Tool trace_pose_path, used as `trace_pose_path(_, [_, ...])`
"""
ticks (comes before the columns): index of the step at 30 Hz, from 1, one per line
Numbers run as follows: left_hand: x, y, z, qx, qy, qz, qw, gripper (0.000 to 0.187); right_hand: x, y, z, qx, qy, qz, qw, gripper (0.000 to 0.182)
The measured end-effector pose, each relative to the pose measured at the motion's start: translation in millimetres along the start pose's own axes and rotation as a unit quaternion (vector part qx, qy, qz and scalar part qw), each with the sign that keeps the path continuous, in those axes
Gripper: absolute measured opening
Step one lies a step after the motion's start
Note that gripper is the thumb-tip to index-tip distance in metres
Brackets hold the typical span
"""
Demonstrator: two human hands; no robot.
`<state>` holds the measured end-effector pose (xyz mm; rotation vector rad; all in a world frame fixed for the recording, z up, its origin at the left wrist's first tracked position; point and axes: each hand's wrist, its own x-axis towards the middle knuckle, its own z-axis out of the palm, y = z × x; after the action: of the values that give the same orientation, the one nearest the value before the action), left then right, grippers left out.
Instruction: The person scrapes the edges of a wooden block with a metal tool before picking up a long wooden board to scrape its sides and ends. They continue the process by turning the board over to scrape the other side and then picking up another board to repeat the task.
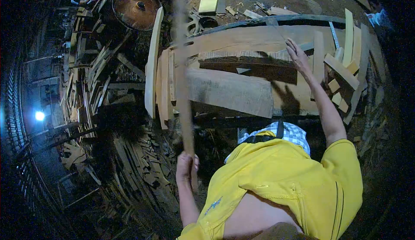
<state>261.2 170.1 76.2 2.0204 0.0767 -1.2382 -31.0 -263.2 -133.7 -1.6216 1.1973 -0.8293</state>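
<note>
My left hand (pixel 186 165) is wrapped round the lower part of a long narrow wooden strip (pixel 184 97), which rises past the left end of the workbench (pixel 242 37) and out of the top of the view. Stretched out over the bench's far right part, my right hand (pixel 298 56) has its fingers extended and holds nothing that I can see. Below it on the bench lie a wide flat board (pixel 233 92) and a dark, rough-edged plank (pixel 263 68), with a small pale triangular piece (pixel 243 70) on the plank.
Several boards and offcuts (pixel 343 70) lie at the bench's right end, near a measuring strip (pixel 333 34). A pale plank (pixel 154 67) leans at its left end. Beyond stand a round rusty metal disc (pixel 135 9) and a yellow block (pixel 209 4). Scrap wood (pixel 93 73) is piled left.
</note>
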Motion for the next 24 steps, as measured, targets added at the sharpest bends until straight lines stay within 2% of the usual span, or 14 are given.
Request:
trace_pose_path(4, [54, 15, -4, -0.262, -0.213, 0.288, 0.896, 0.044, -17, 5, 7, 0.022, -0.018, 0.034, 0.999, 0.049])
trace_pose_path(6, [89, 14, -1, -0.254, 0.095, 0.323, 0.907, 0.059, -27, -3, 7, 0.057, -0.033, 0.024, 0.998, 0.047])
trace_pose_path(7, [94, 26, -2, -0.259, 0.097, 0.323, 0.905, 0.059, -31, -8, 4, 0.055, -0.037, 0.02, 0.998, 0.047])
trace_pose_path(8, [70, 74, 16, -0.281, -0.008, 0.407, 0.869, 0.07, -36, -14, 1, 0.06, -0.042, 0.018, 0.997, 0.045])
trace_pose_path(9, [53, 117, 29, -0.298, -0.111, 0.481, 0.817, 0.082, -42, -20, -2, 0.063, -0.049, 0.018, 0.997, 0.043])
trace_pose_path(10, [50, 148, 34, -0.319, -0.104, 0.553, 0.763, 0.082, -47, -26, -6, 0.061, -0.055, 0.017, 0.996, 0.043])
trace_pose_path(13, [63, 163, 40, -0.315, 0.172, 0.447, 0.819, 0.045, -52, -36, -17, -0.013, -0.119, 0.05, 0.992, 0.045])
trace_pose_path(14, [47, 165, 52, -0.301, 0.193, 0.337, 0.871, 0.028, -57, -35, -17, -0.013, -0.109, 0.052, 0.993, 0.045])
trace_pose_path(15, [56, 157, 60, -0.252, 0.21, 0.377, 0.866, 0.028, -64, -48, -15, -0.012, -0.099, 0.056, 0.993, 0.045])
trace_pose_path(17, [67, 144, 85, -0.367, 0.113, 0.427, 0.818, 0.031, -76, -77, -13, -0.038, -0.073, 0.059, 0.995, 0.04])
trace_pose_path(19, [64, 139, 104, -0.404, 0.076, 0.431, 0.803, 0.032, -82, -102, -6, 0.117, 0.008, 0.02, 0.993, 0.043])
trace_pose_path(21, [71, 131, 121, -0.434, 0.107, 0.409, 0.796, 0.029, -80, -139, -5, 0.032, 0.036, 0.023, 0.999, 0.04])
trace_pose_path(23, [81, 117, 139, -0.447, 0.086, 0.377, 0.806, 0.029, -76, -153, 1, -0.027, 0.136, -0.132, 0.982, 0.037])
trace_pose_path(24, [83, 112, 148, -0.43, 0.065, 0.355, 0.827, 0.028, -74, -160, 9, 0.012, 0.138, -0.085, 0.987, 0.033])
